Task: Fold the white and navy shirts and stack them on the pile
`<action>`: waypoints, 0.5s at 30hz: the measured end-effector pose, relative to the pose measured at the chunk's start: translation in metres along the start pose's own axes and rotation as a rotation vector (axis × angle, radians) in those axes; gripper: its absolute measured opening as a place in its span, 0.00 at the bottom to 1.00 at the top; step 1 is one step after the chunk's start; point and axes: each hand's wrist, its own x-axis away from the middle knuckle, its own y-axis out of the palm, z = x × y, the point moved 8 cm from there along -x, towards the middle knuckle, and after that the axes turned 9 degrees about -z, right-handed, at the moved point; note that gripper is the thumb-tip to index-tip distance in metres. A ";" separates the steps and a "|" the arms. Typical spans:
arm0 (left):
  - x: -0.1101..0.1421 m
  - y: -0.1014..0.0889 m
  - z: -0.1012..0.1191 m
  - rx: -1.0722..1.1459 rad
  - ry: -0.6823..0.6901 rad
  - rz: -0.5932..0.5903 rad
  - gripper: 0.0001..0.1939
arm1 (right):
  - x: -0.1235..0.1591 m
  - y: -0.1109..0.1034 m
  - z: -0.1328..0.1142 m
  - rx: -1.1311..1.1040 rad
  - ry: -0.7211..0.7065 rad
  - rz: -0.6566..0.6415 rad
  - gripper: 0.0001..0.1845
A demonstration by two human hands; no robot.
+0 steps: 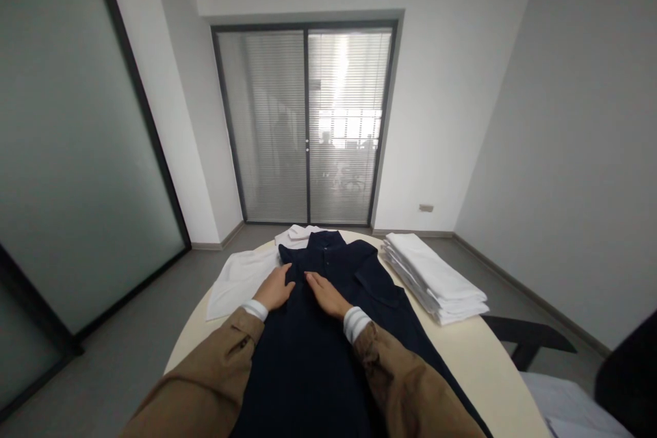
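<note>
"What lies furthest left?"

"White cloth (243,280) on the worktop (462,359), just left of my left grip (276,289). That grip has its thumb and fingers apart, at the left side of the dark shirt (308,356); whether the tips press on the fabric, I can't tell."

"And the shirt?"

"Spread beneath and between both grips, collar (327,241) beyond them, body running back between my forearms. I judge the step in hand to be straightening its upper front."

"Your right grip?"

"My right grip (329,295) is stretched out, fingers side by side, low over the chest, clamped on nothing I can see. A short sleeve (382,284) lies to its right; further right, well apart, sits a stack of folded white cloth (431,270)."

"What does the next move call for?"

"Light, flat fingers, I'd say: right grip steadying, left easing the edge. Too hard a drag could wrinkle the front."
</note>
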 end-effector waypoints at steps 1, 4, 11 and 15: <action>-0.002 0.002 0.008 0.009 0.019 -0.003 0.30 | -0.005 -0.008 0.000 -0.049 -0.015 0.050 0.34; -0.007 0.012 0.031 0.047 0.077 -0.038 0.30 | -0.017 -0.025 0.007 -0.186 0.035 0.145 0.32; 0.013 0.039 0.062 0.139 0.177 -0.269 0.32 | -0.025 -0.023 0.044 -0.315 0.261 0.135 0.24; 0.045 0.034 0.051 -0.068 0.057 -0.269 0.28 | -0.029 -0.013 0.058 -0.344 0.288 0.142 0.21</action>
